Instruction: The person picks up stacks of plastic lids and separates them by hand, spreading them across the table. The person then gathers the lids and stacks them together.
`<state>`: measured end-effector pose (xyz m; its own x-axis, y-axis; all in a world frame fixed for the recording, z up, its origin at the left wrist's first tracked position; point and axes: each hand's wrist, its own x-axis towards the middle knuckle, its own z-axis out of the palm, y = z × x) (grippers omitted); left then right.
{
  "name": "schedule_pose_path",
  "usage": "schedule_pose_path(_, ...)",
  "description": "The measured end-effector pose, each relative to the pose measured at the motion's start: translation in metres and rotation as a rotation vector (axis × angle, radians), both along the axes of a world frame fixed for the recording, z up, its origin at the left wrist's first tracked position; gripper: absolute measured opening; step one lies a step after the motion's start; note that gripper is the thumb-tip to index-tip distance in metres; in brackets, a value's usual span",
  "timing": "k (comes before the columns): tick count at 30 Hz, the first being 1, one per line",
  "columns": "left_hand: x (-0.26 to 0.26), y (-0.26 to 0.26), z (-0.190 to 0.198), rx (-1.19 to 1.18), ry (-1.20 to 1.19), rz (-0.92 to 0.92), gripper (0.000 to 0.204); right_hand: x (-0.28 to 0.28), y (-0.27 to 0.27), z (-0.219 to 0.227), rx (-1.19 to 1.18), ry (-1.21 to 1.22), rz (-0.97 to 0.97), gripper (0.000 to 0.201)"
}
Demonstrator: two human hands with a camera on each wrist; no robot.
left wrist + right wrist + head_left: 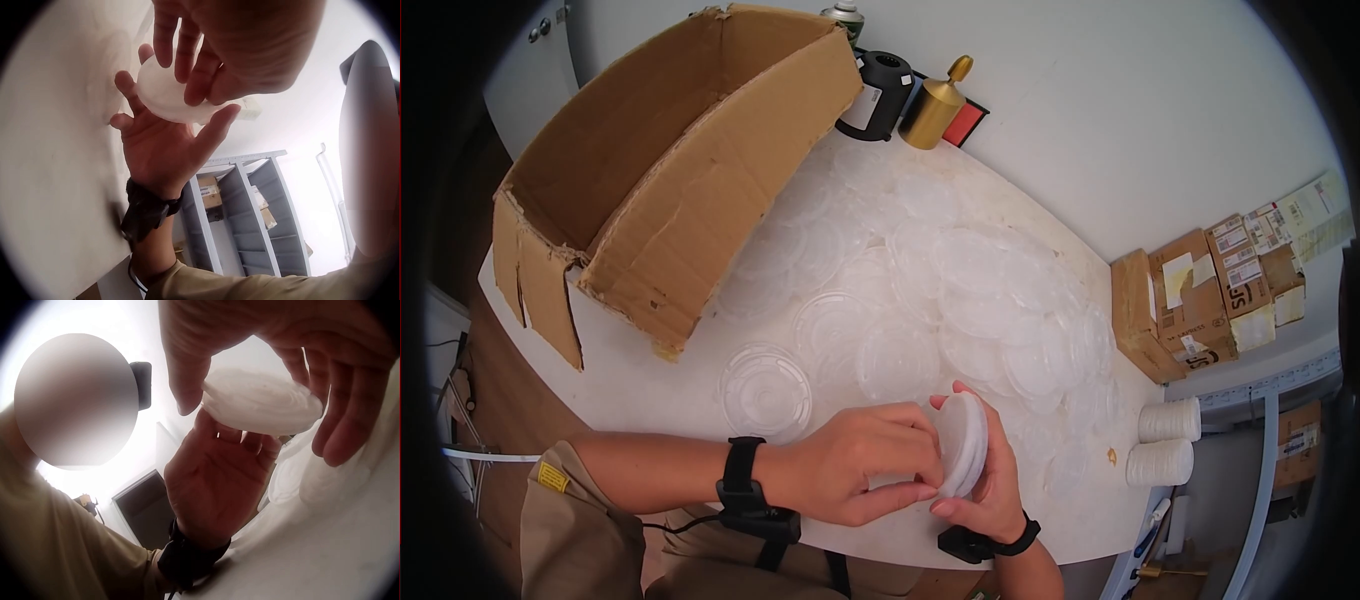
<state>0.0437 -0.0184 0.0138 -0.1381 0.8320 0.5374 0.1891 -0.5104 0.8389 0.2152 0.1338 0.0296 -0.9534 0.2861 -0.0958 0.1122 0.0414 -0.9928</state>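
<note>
Above the table's near edge, my right hand (997,485) grips a small stack of round, translucent plastic lids (966,440) by the rim, thumb on one side and fingers on the other. The stack stands tilted on edge. My left hand (865,462) reaches in from the left with curled fingers, and its thumb and fingertips pinch at the stack's near edge. In the left wrist view the left fingertips lie against the face of the lids (164,94). The right wrist view shows several layered rims in the stack (262,403), held between right thumb and fingers.
Many loose lids (1000,290) are spread over the white table (640,385), with one lid (766,392) near the left forearm. An open cardboard box (720,190) stands at the left. Two white lid stacks (1160,463) lie at the right edge, near cartons (1190,300). A gold container (933,110) stands behind.
</note>
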Motion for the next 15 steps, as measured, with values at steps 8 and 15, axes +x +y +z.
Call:
schedule_pose_path(8, -0.0024, 0.0018, -0.0022, 0.006, -0.052, -0.039, 0.007, 0.0012, 0.0006, -0.0012, -0.130, -0.022, -0.023, 0.112)
schedule_pose_path(15, -0.0034, -0.0021, 0.0028, -0.088, -0.120, -0.071, 0.007, 0.0023, 0.0041, -0.0032, -0.045, -0.009, -0.015, 0.108)
